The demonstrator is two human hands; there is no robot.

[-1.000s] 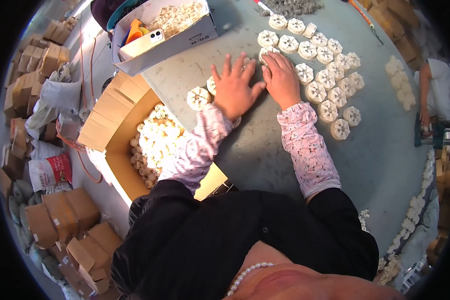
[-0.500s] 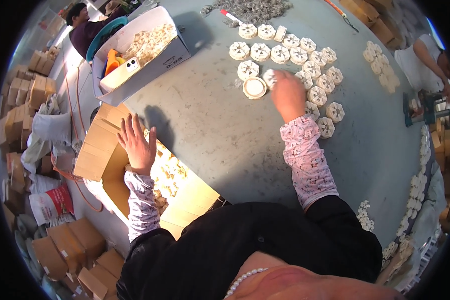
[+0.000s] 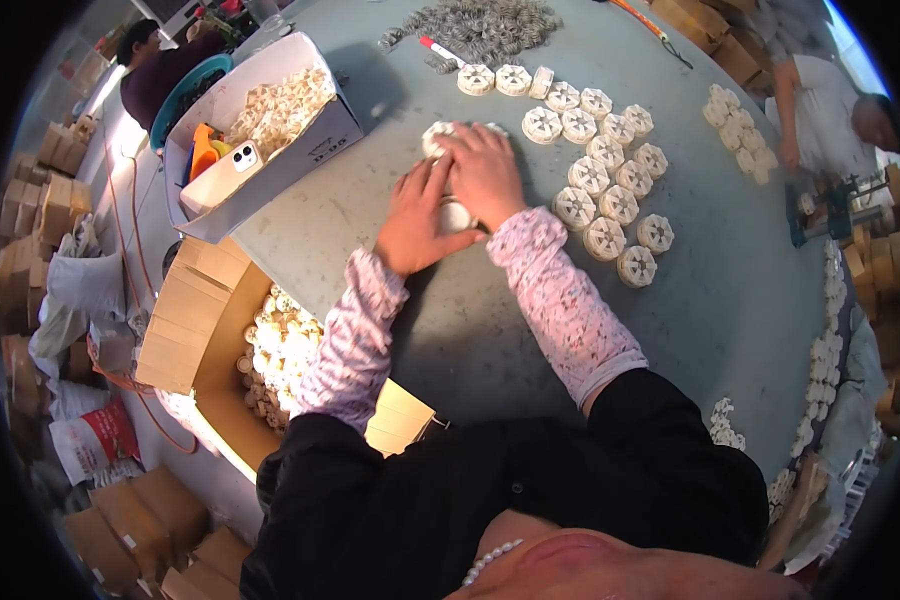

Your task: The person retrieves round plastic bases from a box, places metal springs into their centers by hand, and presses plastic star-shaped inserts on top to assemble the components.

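My left hand (image 3: 418, 222) and my right hand (image 3: 485, 178) are close together over the grey table, fingers stretched and partly crossing. A round white plastic part (image 3: 436, 140) with a slotted face shows beyond the fingertips, and more of its kind are partly hidden under my right fingers. A smooth round white disc (image 3: 456, 215) lies between my left thumb and index finger, beside my right palm. To the right stand several similar slotted white parts (image 3: 590, 177) in loose rows. Whether either palm grips a part is hidden.
At left, an open cardboard box (image 3: 192, 330) of small pale parts stands below the table edge. A white carton (image 3: 315, 140) of cream pieces, with a phone (image 3: 220, 180) on it, sits beyond. Metal springs (image 3: 490, 30) and a red-capped marker (image 3: 440, 50) are at the back. Co-workers are at both sides.
My left hand has moved from over the cardboard box to the table. My right hand has moved left to meet it, and some slotted parts and the disc have shifted left too.
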